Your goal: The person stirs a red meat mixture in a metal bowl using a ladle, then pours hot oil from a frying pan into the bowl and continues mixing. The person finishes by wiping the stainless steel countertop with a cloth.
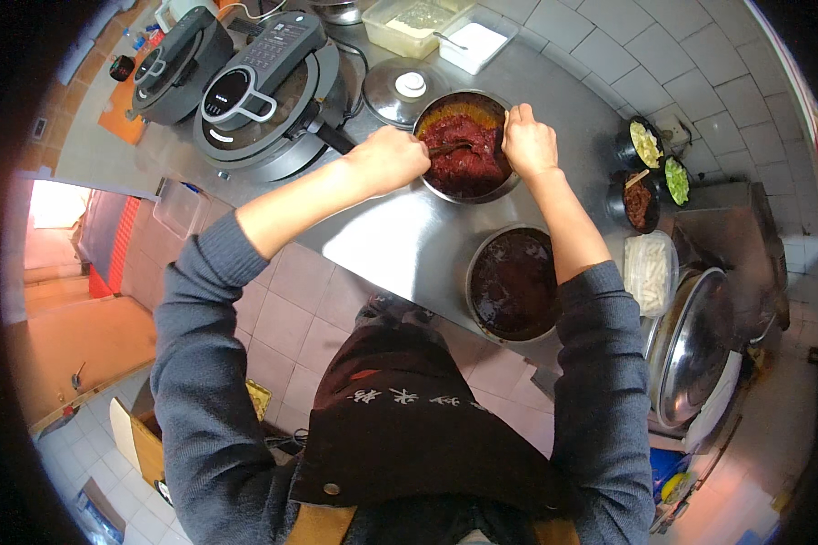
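Observation:
A round metal pot (pixel 467 200) stands on the steel counter in front of me, holding thick dark-red paste (pixel 467 167) with orange oil along its far wall. My left hand (pixel 392 160) is closed around the handle of a utensil at the pot's left side. The dark working end of this utensil (pixel 453 146) reaches into the paste; its exact shape is partly hidden. On the opposite side, my right hand (pixel 530 139) grips the pot's rim. Below my right forearm, nearer to me, a second metal pot (pixel 470 303) contains dark brown liquid (pixel 511 283).
A glass lid (pixel 388 85) lies behind the pot. Two electric cookers (pixel 273 102) occupy the left. Tubs of pale and white contents (pixel 474 48) stand at the back. On the right are black food containers (pixel 637 197), a white-filled plastic tub (pixel 649 272) and a large lidded pot (pixel 695 347).

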`<state>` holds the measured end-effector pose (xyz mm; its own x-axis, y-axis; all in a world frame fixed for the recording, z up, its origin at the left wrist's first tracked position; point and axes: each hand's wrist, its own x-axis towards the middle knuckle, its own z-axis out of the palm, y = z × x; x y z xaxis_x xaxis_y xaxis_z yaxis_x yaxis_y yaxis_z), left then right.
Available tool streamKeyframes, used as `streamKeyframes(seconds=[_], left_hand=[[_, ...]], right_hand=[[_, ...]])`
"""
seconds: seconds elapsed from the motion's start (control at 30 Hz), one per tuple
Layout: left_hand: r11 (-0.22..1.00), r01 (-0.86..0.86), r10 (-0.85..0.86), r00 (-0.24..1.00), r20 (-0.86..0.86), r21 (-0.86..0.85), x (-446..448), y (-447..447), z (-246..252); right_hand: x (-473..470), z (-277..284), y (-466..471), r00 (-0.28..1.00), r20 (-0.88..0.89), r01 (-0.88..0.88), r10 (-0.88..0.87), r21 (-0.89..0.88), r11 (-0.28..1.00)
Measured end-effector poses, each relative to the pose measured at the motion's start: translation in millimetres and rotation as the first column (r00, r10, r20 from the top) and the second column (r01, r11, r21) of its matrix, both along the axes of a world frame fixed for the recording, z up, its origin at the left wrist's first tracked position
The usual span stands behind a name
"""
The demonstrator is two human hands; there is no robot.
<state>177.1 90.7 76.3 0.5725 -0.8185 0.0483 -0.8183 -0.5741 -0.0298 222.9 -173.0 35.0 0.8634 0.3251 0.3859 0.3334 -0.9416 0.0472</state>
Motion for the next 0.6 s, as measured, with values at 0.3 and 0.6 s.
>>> streamKeyframes(seconds=[0.3,0.6], left_hand=[[0.991,0.006,0.012,0.991,-0.131,0.133,-15.9,-6.8,-14.4],[0.968,-0.25,0.239,0.946,-0.22,-0.025,21.2,-34.9,-39.7]], right_hand=[[-4.5,2.9,4.3,0.996,-0.085,0.022,-0.024,-0.024,0.999],[-1.1,-5.1,1.8,1.0,-0.009,0.002,-0.002,0.019,1.0]])
